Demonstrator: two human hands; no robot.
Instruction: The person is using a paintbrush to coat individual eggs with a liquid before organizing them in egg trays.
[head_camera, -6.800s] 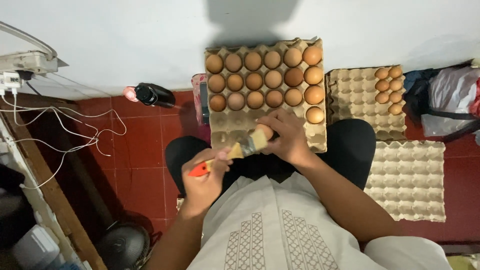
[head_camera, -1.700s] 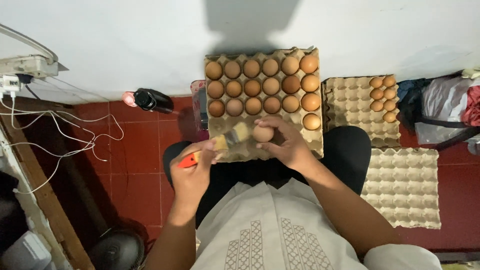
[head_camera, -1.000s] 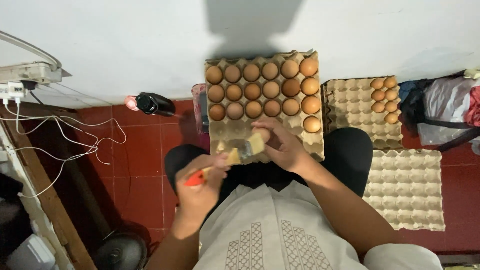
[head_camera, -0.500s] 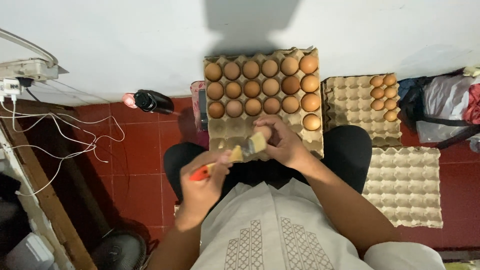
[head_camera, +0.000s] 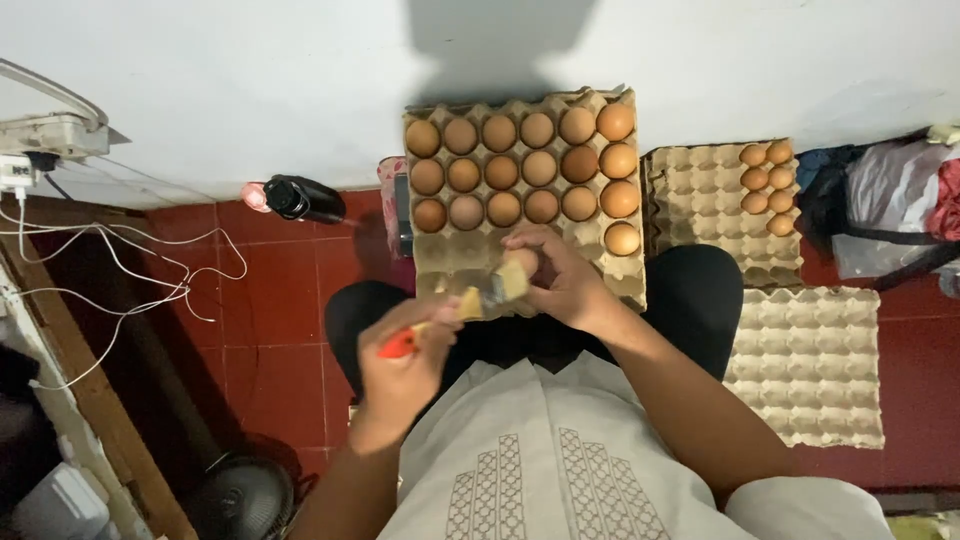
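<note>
Red floor tiles (head_camera: 280, 330) run under a white wall (head_camera: 250, 80), and I look straight down at a person's lap from the head camera. On the knees rests a cardboard egg tray (head_camera: 455, 255), its far three rows filled with brown eggs and one more egg in the right column of the fourth row; the near rows are bare.

My view of the right hand (head_camera: 562, 280) shows its fingers curled around a single brown egg (head_camera: 521, 262), held just above the near edge of the tray. The left hand (head_camera: 400, 370) is closed round a paintbrush (head_camera: 470, 305) with a red handle tip and a wooden shaft; its pale bristles touch the egg's left side.

Right of the lap stands a second tray (head_camera: 700, 210) carrying a small cluster of eggs in its far right corner, and nearer to me lies a third tray (head_camera: 810, 370) with none. A black bottle (head_camera: 300, 198) lies on the tiles to the left, near loose white cables (head_camera: 120, 250). Bags (head_camera: 890, 200) sit at the far right, and a dark fan (head_camera: 240, 500) shows at the bottom left.
</note>
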